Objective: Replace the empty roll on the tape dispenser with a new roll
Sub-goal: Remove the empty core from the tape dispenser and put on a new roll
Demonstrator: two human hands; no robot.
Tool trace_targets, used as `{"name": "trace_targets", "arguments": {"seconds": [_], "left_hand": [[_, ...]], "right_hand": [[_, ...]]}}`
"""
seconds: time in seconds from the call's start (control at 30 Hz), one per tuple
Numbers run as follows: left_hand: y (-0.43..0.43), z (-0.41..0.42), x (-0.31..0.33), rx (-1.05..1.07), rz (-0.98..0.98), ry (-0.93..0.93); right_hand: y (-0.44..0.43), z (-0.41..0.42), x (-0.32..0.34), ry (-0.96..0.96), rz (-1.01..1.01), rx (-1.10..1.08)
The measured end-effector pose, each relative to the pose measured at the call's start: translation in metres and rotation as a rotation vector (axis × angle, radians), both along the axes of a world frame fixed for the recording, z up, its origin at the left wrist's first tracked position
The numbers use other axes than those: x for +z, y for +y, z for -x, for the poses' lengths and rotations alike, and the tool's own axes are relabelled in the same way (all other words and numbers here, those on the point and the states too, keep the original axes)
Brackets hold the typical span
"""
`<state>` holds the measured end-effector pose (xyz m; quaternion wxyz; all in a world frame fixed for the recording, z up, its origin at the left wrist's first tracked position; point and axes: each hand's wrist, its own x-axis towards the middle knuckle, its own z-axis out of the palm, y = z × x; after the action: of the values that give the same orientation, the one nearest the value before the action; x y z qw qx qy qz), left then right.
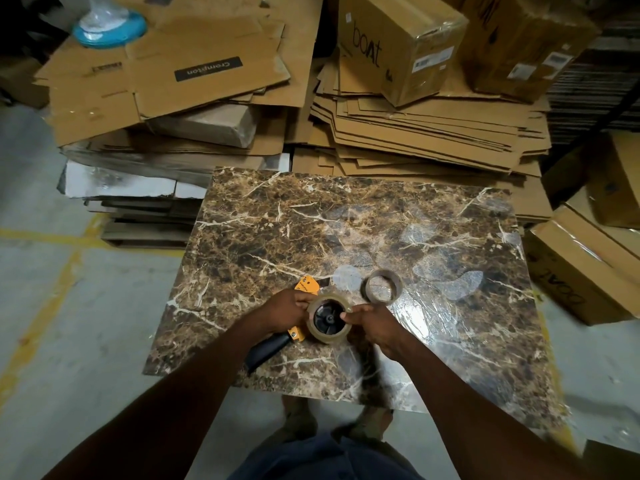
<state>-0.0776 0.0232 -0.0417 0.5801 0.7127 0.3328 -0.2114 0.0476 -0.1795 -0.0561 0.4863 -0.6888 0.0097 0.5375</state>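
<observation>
An orange tape dispenser point(306, 285) with a black handle point(266, 351) lies on a brown marble-patterned slab point(346, 230). A new roll of clear tape point(327, 336) sits around the dispenser's black hub point(328, 319). My left hand point(285, 311) grips the dispenser body at the roll's left side. Fingers of my right hand point(372, 323) pinch the roll's right rim. The empty cardboard core point(381, 286) lies on the slab just behind and to the right of the roll, apart from both hands.
Stacks of flattened cardboard point(426, 133) and taped boxes point(398, 43) crowd behind the slab. More boxes point(585, 268) stand at the right. A blue-based object point(109, 26) rests on the cardboard at far left. Grey floor with yellow lines point(45, 306) lies left. My feet stand below the slab's near edge.
</observation>
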Motion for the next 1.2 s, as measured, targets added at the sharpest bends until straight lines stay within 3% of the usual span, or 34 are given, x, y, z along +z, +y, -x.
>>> {"name": "trace_targets", "arguments": {"seconds": [0.23, 0.5, 0.77, 1.2], "left_hand": [[-0.005, 0.008, -0.008, 0.116, -0.006, -0.030], [-0.007, 0.007, -0.011, 0.087, -0.100, -0.021], [-0.013, -0.002, -0.007, -0.107, -0.382, -0.007], [-0.020, -0.012, -0.009, -0.115, -0.578, 0.011]], "right_hand": [[-0.004, -0.002, -0.001, -0.048, 0.006, -0.012], [0.001, -0.006, -0.012, -0.125, 0.038, 0.045], [-0.003, 0.004, -0.032, -0.333, 0.074, 0.201], [-0.004, 0.024, -0.039, -0.443, 0.162, 0.088]]}}
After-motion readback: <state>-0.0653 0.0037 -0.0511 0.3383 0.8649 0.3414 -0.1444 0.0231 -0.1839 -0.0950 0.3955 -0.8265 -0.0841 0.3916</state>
